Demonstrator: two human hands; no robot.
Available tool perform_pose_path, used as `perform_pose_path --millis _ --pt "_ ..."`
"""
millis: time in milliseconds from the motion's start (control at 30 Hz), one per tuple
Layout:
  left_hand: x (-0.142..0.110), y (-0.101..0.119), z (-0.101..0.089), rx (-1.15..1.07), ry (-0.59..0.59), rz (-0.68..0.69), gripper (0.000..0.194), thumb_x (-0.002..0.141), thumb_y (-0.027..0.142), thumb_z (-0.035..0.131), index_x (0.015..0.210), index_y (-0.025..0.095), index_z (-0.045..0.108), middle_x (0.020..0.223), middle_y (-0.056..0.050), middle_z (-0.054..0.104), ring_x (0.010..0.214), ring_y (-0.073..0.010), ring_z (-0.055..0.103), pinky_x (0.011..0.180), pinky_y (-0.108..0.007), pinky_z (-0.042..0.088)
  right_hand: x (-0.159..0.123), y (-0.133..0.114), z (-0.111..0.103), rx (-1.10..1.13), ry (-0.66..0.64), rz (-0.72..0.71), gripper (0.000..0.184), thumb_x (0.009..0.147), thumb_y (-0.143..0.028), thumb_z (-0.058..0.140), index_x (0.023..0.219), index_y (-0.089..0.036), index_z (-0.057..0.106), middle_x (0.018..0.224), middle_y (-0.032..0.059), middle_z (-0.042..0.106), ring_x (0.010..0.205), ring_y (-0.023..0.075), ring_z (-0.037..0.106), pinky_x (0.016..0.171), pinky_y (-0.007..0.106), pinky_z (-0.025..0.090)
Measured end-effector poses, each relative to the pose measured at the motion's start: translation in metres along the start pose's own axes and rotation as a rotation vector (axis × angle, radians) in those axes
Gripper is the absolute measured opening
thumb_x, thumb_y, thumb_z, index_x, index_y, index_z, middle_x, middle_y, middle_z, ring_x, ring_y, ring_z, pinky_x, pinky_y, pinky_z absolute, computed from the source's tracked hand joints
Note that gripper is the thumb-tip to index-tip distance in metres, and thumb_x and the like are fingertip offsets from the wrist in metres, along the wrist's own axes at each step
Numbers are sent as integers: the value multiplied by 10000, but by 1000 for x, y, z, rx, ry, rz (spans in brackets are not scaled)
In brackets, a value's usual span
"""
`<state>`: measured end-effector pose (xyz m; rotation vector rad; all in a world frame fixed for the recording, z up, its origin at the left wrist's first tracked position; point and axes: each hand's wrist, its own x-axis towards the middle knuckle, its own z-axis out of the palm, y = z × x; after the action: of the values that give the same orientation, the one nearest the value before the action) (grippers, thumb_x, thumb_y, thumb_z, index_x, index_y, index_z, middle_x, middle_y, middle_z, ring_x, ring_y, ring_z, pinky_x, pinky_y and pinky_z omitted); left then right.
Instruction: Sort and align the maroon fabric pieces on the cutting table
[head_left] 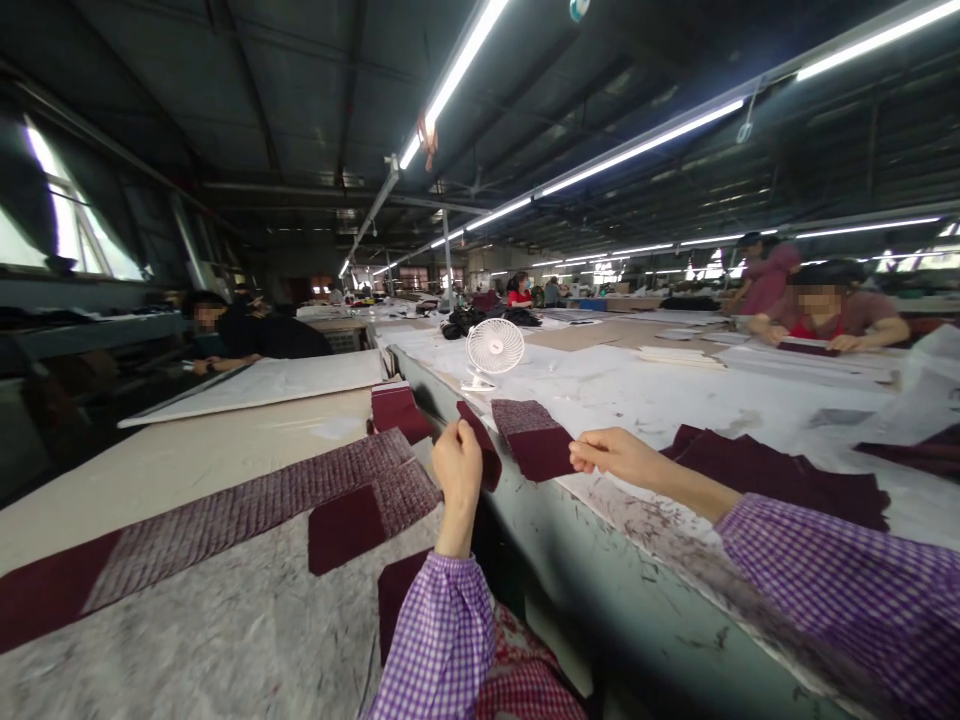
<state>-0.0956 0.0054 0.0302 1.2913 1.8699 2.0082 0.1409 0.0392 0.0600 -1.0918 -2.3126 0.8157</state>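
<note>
Some done, it seems: left hand (457, 465) grips a maroon piece (489, 452), six o'clock; right hand (609, 455) pinches a part-speckled panel (536, 450), five; overlapped row (247, 515) laid at eight, maroon pile (776, 478) untouched at four.

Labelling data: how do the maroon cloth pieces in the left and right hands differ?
Look: the plain maroon cloth piece in the left hand shows one colour; the banded maroon cloth piece in the right hand adds speckled grey.
Pose: the plain piece shows as a narrow strip, the banded piece spreads broad.
Both show maroon.
</note>
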Motion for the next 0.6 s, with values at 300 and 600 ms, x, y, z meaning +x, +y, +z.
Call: perform_pose_path --millis 300,600 --pt "-55 52 9 -171 -648 710 213 838 147 420 760 169 617 1056 -71 708 1072 -193 610 968 -316 424 -31 -18 -14 784 -330 390 819 863 -759 176 1059 -99 620 954 175 699 708 201 669 567 301 519" --pt "-103 54 23 -244 -1178 899 179 801 113 493 743 128 661 1045 -99 718 1051 -194 637 978 -272 438 -56 22 -34 199 -89 311 705 651 -354 757 1270 -129 505 845 28 646 803 198 618 669 303 477"
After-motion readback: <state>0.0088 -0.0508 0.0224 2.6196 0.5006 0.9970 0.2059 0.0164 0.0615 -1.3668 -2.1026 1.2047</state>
